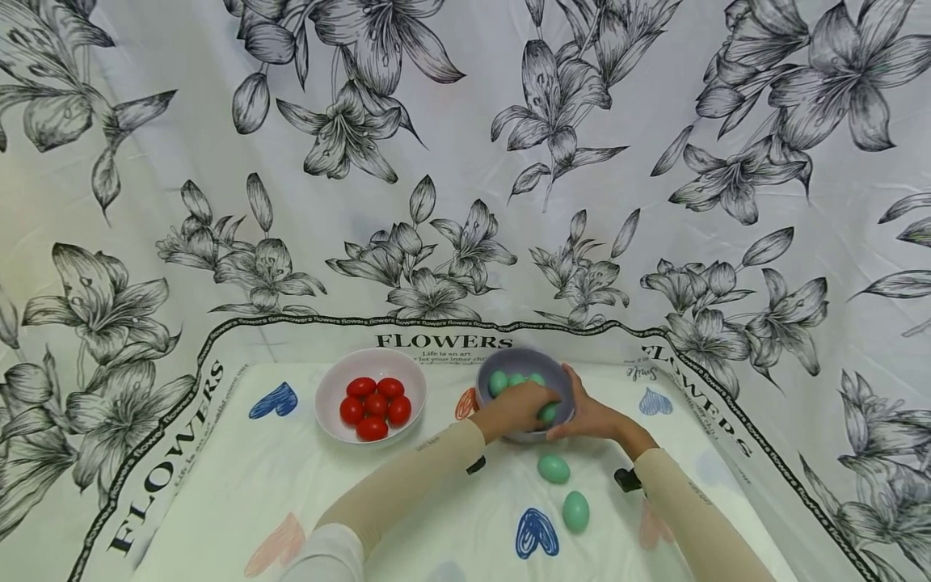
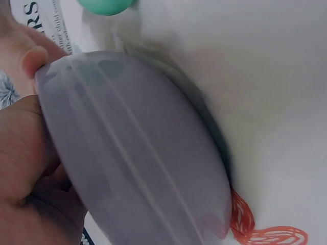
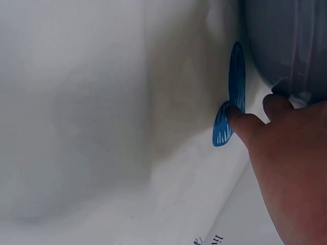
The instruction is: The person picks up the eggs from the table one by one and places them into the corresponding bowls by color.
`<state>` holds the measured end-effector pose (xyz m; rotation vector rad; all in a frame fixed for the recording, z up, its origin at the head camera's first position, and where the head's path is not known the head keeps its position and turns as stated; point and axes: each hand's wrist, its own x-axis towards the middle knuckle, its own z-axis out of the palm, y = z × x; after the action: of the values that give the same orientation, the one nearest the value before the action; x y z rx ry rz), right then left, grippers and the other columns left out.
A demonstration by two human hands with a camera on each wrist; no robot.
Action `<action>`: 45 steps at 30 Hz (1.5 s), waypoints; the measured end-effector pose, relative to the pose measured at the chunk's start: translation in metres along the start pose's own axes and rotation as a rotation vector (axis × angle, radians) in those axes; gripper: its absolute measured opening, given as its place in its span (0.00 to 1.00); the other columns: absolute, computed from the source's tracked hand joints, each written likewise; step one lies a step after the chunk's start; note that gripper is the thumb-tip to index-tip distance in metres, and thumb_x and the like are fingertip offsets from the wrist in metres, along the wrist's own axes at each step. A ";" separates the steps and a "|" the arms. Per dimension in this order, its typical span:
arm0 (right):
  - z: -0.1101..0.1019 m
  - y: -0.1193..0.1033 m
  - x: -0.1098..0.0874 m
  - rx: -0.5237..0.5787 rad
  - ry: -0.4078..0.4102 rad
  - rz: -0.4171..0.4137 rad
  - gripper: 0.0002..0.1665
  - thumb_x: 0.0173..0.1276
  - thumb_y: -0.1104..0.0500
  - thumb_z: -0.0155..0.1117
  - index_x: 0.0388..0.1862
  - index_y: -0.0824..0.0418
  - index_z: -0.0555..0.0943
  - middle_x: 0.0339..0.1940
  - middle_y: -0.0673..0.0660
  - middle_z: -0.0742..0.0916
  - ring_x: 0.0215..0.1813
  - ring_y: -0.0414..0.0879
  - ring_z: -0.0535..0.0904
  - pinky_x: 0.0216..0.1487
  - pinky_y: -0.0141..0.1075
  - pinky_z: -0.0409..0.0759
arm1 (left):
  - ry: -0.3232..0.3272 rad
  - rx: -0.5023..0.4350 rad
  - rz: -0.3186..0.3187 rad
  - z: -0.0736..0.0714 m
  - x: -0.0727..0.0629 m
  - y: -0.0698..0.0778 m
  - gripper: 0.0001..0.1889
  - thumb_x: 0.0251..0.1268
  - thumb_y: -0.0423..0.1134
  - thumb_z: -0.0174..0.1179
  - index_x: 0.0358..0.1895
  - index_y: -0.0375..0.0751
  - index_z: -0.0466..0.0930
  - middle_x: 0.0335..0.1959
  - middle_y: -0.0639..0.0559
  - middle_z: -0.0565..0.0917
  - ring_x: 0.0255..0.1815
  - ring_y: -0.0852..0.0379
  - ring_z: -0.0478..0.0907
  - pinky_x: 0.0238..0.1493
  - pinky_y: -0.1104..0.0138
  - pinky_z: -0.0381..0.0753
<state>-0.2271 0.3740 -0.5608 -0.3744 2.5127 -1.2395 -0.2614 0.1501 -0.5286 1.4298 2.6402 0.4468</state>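
In the head view a purple bowl point(image 1: 516, 357) stands at the back of the table with several green eggs point(image 1: 498, 382) in it. My left hand point(image 1: 515, 406) reaches over its near rim, fingers curled at a green egg point(image 1: 548, 414) on the right side; the hand covers part of that egg. With thumb and fingers spread, my right hand point(image 1: 592, 415) grips the bowl's right rim. The left wrist view has the bowl's outer wall point(image 2: 138, 148) large in front of the curled left hand point(image 2: 30, 163). On the cloth near the bowl lie two more green eggs point(image 1: 554, 469).
Left of the purple bowl, a pale pink bowl point(image 1: 330, 424) contains several red eggs point(image 1: 376, 404). White cloth with printed hearts point(image 1: 537, 533) covers the table. A flower-patterned curtain point(image 1: 429, 162) rises behind it.
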 end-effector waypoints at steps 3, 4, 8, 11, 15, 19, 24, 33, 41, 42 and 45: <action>0.003 -0.004 0.000 -0.001 -0.006 -0.004 0.89 0.56 0.45 0.87 0.86 0.53 0.21 0.87 0.72 0.41 0.86 0.70 0.47 0.81 0.66 0.55 | 0.015 0.044 0.012 0.006 0.002 0.000 0.21 0.66 0.42 0.75 0.62 0.52 0.86 0.50 0.59 0.91 0.47 0.61 0.87 0.48 0.71 0.85; 0.003 -0.005 0.000 -0.002 -0.005 -0.005 0.90 0.55 0.45 0.87 0.86 0.53 0.21 0.87 0.72 0.41 0.86 0.70 0.47 0.81 0.66 0.55 | 0.018 0.059 0.010 0.008 0.003 0.000 0.19 0.67 0.43 0.75 0.60 0.53 0.87 0.48 0.59 0.91 0.46 0.62 0.87 0.46 0.72 0.84; 0.004 -0.008 0.002 -0.006 0.008 -0.015 0.89 0.55 0.46 0.87 0.86 0.53 0.22 0.87 0.73 0.42 0.85 0.71 0.47 0.81 0.67 0.55 | 0.028 0.085 0.001 0.012 0.005 -0.002 0.14 0.70 0.42 0.71 0.56 0.55 0.87 0.48 0.61 0.90 0.47 0.64 0.85 0.47 0.72 0.84; 0.004 -0.009 0.003 -0.014 0.010 -0.018 0.90 0.54 0.45 0.87 0.86 0.53 0.22 0.87 0.73 0.41 0.85 0.71 0.47 0.81 0.67 0.55 | 0.037 0.104 0.005 0.012 0.006 -0.003 0.09 0.73 0.39 0.68 0.52 0.54 0.86 0.48 0.61 0.89 0.46 0.65 0.84 0.46 0.72 0.83; 0.005 -0.010 0.005 -0.013 -0.002 -0.019 0.90 0.55 0.44 0.87 0.86 0.55 0.22 0.87 0.72 0.40 0.86 0.71 0.46 0.81 0.67 0.55 | 0.001 0.172 -0.023 0.012 0.010 -0.001 0.07 0.72 0.37 0.67 0.47 0.55 0.84 0.45 0.61 0.88 0.42 0.63 0.85 0.40 0.73 0.83; 0.005 -0.011 0.006 -0.008 -0.003 -0.021 0.89 0.55 0.45 0.87 0.86 0.55 0.22 0.87 0.72 0.40 0.86 0.71 0.46 0.81 0.67 0.54 | -0.062 0.222 -0.056 0.011 0.016 0.002 0.09 0.70 0.40 0.70 0.49 0.55 0.85 0.50 0.58 0.88 0.46 0.60 0.86 0.44 0.70 0.86; 0.005 -0.011 0.006 -0.002 0.009 -0.032 0.89 0.56 0.47 0.87 0.86 0.54 0.23 0.87 0.72 0.41 0.86 0.71 0.47 0.82 0.67 0.53 | -0.092 0.262 -0.060 0.008 0.020 0.006 0.15 0.68 0.45 0.72 0.56 0.54 0.85 0.56 0.54 0.87 0.51 0.56 0.86 0.50 0.65 0.88; 0.007 -0.012 0.005 0.007 0.004 -0.029 0.89 0.55 0.46 0.87 0.86 0.54 0.22 0.87 0.72 0.41 0.86 0.71 0.47 0.82 0.67 0.53 | -0.071 0.284 -0.050 0.008 0.020 0.006 0.13 0.70 0.43 0.71 0.55 0.51 0.86 0.55 0.53 0.88 0.51 0.57 0.87 0.49 0.67 0.88; 0.003 -0.009 0.004 -0.005 0.012 -0.017 0.89 0.55 0.45 0.87 0.86 0.56 0.23 0.87 0.72 0.40 0.86 0.72 0.46 0.81 0.68 0.53 | -0.062 0.265 -0.038 0.008 0.023 0.005 0.10 0.72 0.42 0.70 0.52 0.50 0.86 0.50 0.52 0.89 0.46 0.56 0.88 0.44 0.67 0.88; 0.003 -0.009 0.004 -0.002 0.013 -0.016 0.89 0.55 0.45 0.87 0.86 0.55 0.23 0.87 0.72 0.40 0.86 0.72 0.45 0.81 0.68 0.52 | -0.060 0.257 -0.034 0.008 0.024 0.006 0.10 0.72 0.42 0.70 0.53 0.49 0.85 0.49 0.52 0.89 0.46 0.57 0.88 0.44 0.67 0.88; 0.001 -0.008 0.003 0.005 0.016 -0.008 0.89 0.55 0.44 0.87 0.87 0.55 0.23 0.87 0.71 0.40 0.86 0.71 0.45 0.82 0.67 0.52 | -0.047 0.236 -0.025 0.007 0.025 0.008 0.12 0.72 0.43 0.70 0.54 0.49 0.85 0.50 0.52 0.89 0.47 0.57 0.87 0.46 0.67 0.88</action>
<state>-0.2283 0.3677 -0.5559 -0.3748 2.5230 -1.2565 -0.2672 0.1759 -0.5314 1.4453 2.7433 0.0990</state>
